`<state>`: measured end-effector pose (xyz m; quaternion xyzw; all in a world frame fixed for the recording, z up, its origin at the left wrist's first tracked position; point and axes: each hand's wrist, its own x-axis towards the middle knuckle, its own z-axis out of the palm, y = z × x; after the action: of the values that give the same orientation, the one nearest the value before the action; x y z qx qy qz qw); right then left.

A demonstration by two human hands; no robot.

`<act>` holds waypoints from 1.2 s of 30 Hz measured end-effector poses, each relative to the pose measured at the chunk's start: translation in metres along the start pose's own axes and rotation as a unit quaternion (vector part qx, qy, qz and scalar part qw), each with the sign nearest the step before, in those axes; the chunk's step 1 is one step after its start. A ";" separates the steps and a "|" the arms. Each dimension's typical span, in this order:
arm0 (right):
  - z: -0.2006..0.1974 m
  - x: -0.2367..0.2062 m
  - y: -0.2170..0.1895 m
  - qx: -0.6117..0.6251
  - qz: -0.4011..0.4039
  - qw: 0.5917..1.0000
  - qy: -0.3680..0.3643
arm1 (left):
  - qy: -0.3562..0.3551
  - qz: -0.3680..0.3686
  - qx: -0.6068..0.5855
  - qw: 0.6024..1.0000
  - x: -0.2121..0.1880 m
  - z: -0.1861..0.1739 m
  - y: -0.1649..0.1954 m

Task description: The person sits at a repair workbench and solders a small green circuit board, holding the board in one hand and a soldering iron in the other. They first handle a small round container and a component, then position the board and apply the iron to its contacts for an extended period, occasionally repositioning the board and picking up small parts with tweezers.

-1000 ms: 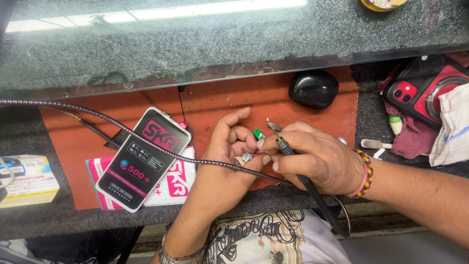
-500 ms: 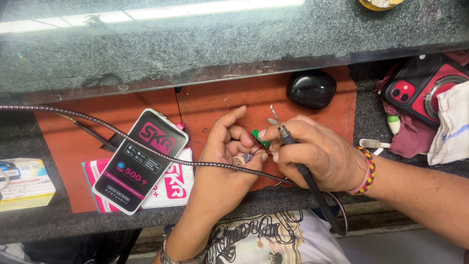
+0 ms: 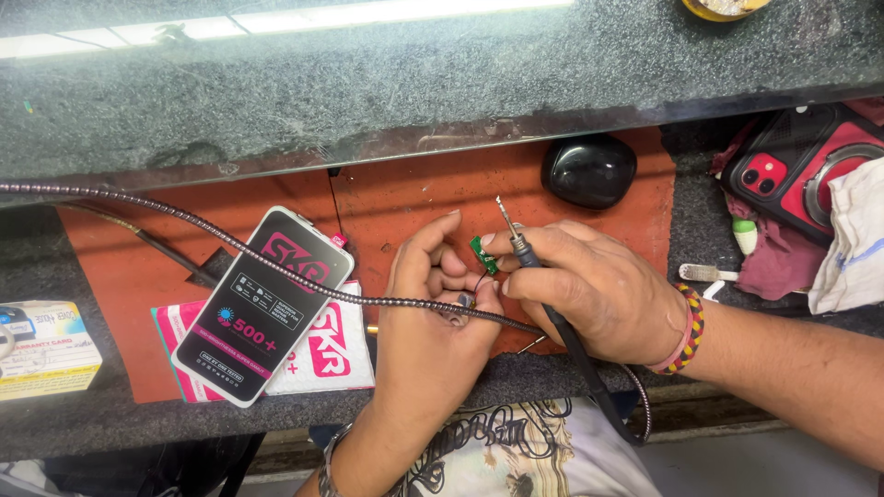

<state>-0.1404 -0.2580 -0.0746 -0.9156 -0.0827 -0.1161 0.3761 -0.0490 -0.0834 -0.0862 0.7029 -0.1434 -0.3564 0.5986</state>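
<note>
Green and tiny, the circuit board point(image 3: 482, 254) sits pinched between the fingertips of the left hand point(image 3: 433, 313), right in the middle of the orange mat point(image 3: 405, 198). Just to its right, the right hand point(image 3: 589, 290) is closed around a soldering iron point(image 3: 525, 253), whose thin tip points up and away, right beside the board.

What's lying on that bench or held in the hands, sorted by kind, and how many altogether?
Phones: 2, black-and-pink phone, red phone
Soldering irons: 1, iron in the right hand
Circuit boards: 1, green board at the left hand
Black mouse-shaped things: 1, mouse
Cloths: 1, white cloth
Total: 6
</note>
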 end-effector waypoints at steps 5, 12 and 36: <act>-0.003 -0.001 0.001 0.011 -0.018 1.000 -0.018 | 0.018 0.062 0.085 0.994 0.000 0.002 0.004; -0.003 -0.001 0.001 0.004 -0.032 0.999 -0.033 | 0.026 0.081 0.144 0.986 -0.001 0.001 0.009; -0.002 0.001 0.001 0.021 -0.006 0.999 -0.030 | 0.053 0.048 0.154 0.985 -0.001 0.002 0.010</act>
<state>-0.1395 -0.2601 -0.0735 -0.9100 -0.1020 -0.0896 0.3917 -0.0491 -0.0864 -0.0766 0.7970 -0.1985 -0.2629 0.5062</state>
